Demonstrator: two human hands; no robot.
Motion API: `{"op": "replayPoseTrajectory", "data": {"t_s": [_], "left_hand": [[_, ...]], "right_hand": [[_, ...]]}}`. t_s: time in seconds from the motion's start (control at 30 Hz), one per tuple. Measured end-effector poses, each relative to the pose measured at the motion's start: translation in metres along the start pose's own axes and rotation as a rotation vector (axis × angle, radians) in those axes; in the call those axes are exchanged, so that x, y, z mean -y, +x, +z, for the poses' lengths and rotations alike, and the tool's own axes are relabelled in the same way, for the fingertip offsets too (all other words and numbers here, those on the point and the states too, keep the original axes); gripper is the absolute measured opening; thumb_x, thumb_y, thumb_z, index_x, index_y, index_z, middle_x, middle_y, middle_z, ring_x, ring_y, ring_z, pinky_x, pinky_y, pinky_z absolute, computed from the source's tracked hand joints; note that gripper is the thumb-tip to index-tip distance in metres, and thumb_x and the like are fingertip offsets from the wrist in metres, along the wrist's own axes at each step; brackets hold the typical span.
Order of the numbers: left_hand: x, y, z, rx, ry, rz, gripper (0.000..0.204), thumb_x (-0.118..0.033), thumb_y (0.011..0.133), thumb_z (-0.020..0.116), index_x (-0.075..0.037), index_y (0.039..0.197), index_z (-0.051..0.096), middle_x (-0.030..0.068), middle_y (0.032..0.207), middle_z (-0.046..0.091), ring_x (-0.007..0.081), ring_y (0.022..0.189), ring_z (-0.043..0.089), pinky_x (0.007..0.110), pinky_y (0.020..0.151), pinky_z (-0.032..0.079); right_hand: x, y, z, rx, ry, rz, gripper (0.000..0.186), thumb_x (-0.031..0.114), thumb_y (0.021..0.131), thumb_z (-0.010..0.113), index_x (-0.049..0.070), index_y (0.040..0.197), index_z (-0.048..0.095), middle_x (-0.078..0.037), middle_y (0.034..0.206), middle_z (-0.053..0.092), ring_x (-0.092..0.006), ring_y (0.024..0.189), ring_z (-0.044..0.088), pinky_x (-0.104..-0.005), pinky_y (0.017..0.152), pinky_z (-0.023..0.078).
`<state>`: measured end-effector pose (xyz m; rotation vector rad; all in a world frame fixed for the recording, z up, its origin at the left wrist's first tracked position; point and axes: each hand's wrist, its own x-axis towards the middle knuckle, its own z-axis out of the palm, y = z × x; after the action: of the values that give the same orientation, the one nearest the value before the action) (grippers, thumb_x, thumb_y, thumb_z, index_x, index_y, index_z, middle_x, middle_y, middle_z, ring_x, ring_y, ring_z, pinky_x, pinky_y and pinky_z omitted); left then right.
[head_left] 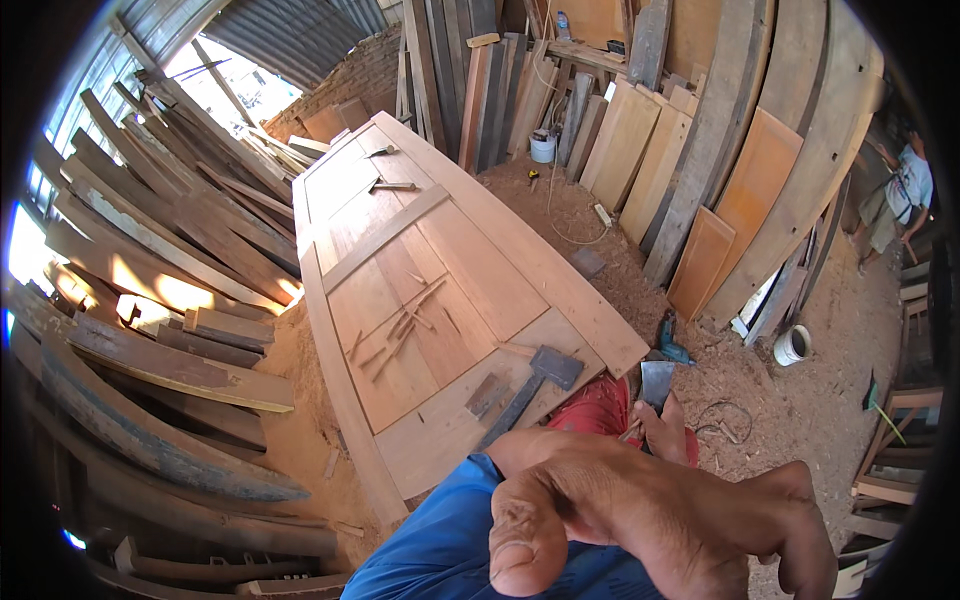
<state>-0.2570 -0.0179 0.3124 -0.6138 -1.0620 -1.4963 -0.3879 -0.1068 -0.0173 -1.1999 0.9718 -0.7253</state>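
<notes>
My left hand is raised close in the foreground, its back up, thumb and fingers apart, with nothing visible in it. Beyond it, partly hidden, my right hand closes round a wide, flat grey blade that looks like a chisel. A large panelled wooden door lies in front of me. On its near end rest a dark mallet, its handle toward me, and a small wooden block. Thin wood strips are scattered mid-door. A hammer lies farther up, near another small tool.
Boards are stacked along the left. Planks and panels lean at the back and right. A teal power drill stands by the door's near right corner. White buckets sit on the shaving-covered floor. Another person is at the far right.
</notes>
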Motion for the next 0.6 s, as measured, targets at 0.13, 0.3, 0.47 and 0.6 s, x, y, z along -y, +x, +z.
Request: {"op": "replayPoseTrajectory", "data": {"t_s": [0.13, 0.3, 0.47, 0.6], "left_hand": [[-0.001, -0.017, -0.040, 0.108, 0.211, 0.003, 0.075, -0.074, 0.092, 0.037, -0.007, 0.114, 0.062, 0.0263, 0.132, 0.052, 0.0368, 0.123, 0.049, 0.049, 0.101, 0.037], [-0.004, -0.099, -0.106, -0.403, 1.089, -0.217, 0.055, -0.051, 0.100, 0.043, -0.003, 0.126, 0.052, 0.0216, 0.130, 0.053, 0.0343, 0.122, 0.051, 0.043, 0.100, 0.040], [0.034, -0.266, -0.161, -0.725, 1.574, -0.794, 0.034, -0.025, 0.101, 0.050, 0.000, 0.123, 0.051, 0.0228, 0.114, 0.058, 0.0360, 0.107, 0.058, 0.042, 0.093, 0.046], [0.061, -0.288, -0.141, -0.819, 1.155, -0.974, 0.030, -0.028, 0.105, 0.044, -0.001, 0.108, 0.057, 0.0136, 0.087, 0.065, 0.0233, 0.079, 0.064, 0.037, 0.076, 0.051]], "right_hand": [[-0.016, 0.006, 0.004, 0.009, -0.111, -0.119, 0.029, 0.018, 0.088, 0.068, 0.001, 0.106, 0.052, -0.005, 0.072, 0.060, -0.0102, 0.055, 0.055, -0.0259, 0.050, 0.046], [0.022, -0.004, -0.002, -0.041, -0.099, -0.016, 0.033, 0.015, 0.088, 0.068, 0.000, 0.112, 0.052, -0.005, 0.075, 0.062, -0.0169, 0.068, 0.062, -0.0322, 0.062, 0.052], [0.023, 0.002, -0.004, -0.056, -0.181, -0.159, 0.031, 0.014, 0.089, 0.067, -0.002, 0.110, 0.052, -0.009, 0.076, 0.063, -0.0138, 0.059, 0.060, -0.0291, 0.051, 0.049], [0.049, 0.004, 0.011, -0.002, -0.214, -0.138, 0.028, 0.014, 0.089, 0.067, -0.001, 0.108, 0.053, -0.008, 0.077, 0.064, -0.0149, 0.065, 0.063, -0.0319, 0.057, 0.052]]}}
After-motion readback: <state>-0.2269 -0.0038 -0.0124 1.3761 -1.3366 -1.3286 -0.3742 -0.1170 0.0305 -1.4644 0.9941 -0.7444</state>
